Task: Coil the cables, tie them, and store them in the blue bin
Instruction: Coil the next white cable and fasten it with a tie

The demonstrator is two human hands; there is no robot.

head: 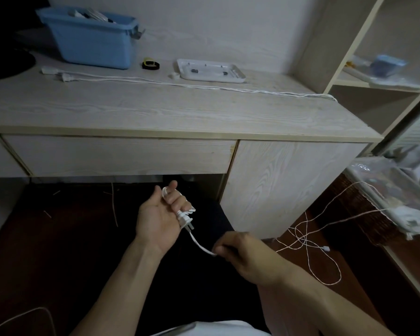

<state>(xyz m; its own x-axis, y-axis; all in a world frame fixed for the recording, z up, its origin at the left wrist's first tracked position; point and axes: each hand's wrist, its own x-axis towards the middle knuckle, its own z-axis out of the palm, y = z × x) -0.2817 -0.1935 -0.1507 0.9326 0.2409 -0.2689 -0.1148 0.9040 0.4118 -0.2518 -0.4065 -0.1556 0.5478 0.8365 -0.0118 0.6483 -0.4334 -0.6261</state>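
The left hand (158, 215) grips the thin white cable (198, 243) by its plug end as an anchor; the right hand (240, 253) pinches it nearby, feeding slack. The blue plastic bin (92, 42) waits at the table's (155, 112) far left corner.

Bare forearms, no sleeves; white shirt (204, 329) below.

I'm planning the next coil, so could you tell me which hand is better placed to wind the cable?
Probably the right hand: it pinches the free white cable below the left hand, which already holds the plug end wrapped around its fingers.
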